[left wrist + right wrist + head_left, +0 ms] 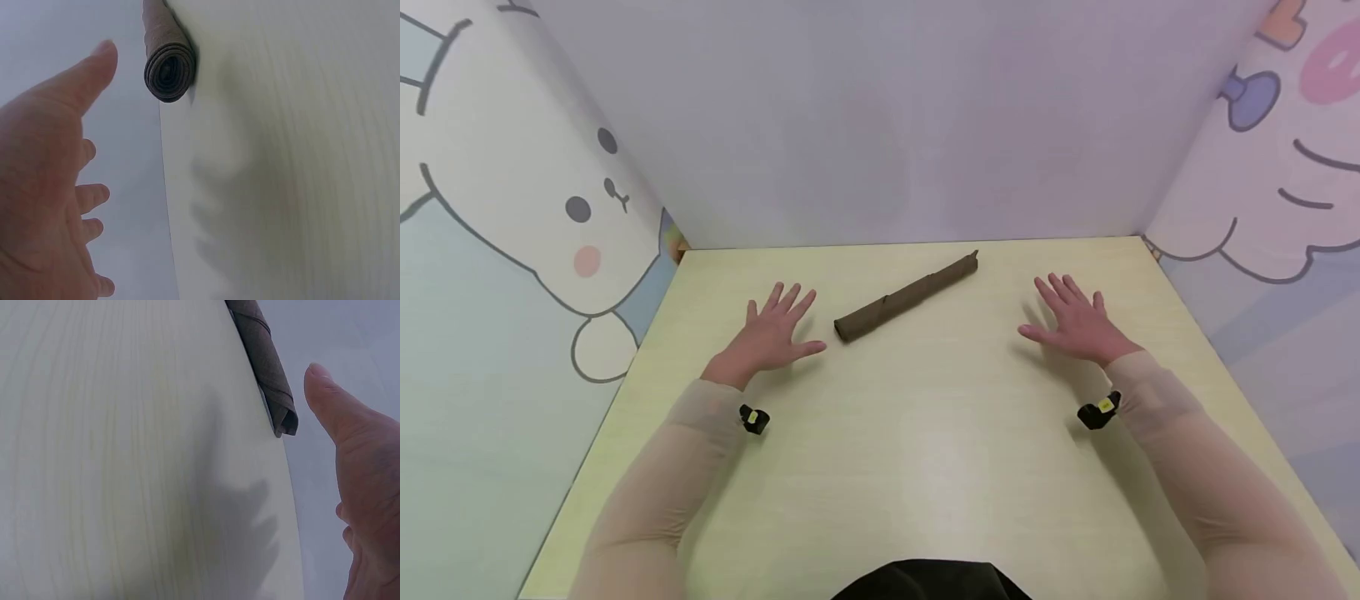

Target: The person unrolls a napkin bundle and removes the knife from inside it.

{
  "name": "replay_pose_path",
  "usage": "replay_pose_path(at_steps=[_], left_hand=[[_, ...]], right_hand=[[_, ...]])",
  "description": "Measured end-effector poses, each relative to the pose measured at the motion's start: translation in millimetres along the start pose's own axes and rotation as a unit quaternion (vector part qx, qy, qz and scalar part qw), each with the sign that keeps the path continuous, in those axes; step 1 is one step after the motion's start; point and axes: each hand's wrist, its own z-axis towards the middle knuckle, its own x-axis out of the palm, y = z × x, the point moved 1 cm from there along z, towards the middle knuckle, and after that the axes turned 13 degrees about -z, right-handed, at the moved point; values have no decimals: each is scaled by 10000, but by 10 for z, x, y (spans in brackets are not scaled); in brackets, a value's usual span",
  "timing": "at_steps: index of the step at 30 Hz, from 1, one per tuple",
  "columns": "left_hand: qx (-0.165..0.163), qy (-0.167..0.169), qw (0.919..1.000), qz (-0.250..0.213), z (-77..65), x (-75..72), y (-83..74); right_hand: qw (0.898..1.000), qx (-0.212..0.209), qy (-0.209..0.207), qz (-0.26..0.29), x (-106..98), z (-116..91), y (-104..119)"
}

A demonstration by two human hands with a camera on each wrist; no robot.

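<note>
A rolled-up brown cloth (906, 298) lies slantwise on the pale wooden table (880, 450), its far end towards the right. In the left wrist view the near end of the cloth roll (169, 72) shows a tight spiral of layers. The right wrist view catches the other end of the roll (275, 394), with a loose fold at its tip. My left hand (771, 333) hovers over the table left of the roll, fingers spread and holding nothing. On the other side my right hand (1078, 325) is held likewise, fingers apart, with its shadow on the tabletop.
A plain pale wall (880, 125) rises behind the table's back edge. Side panels with cartoon animals, one on the left (550, 192) and one on the right (1262, 167), flank the table. Something black (932, 581) juts in at the bottom edge of the head view.
</note>
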Motion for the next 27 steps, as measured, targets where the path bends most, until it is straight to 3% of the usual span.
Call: replay_pose_path(at_steps=[16, 27], left_hand=[[288, 119, 9995, -99, 167, 151, -212], [439, 378, 9983, -59, 301, 267, -385]], right_hand=[[9994, -180, 155, 233, -6, 232, 272], [9992, -362, 158, 56, 10, 502, 525]])
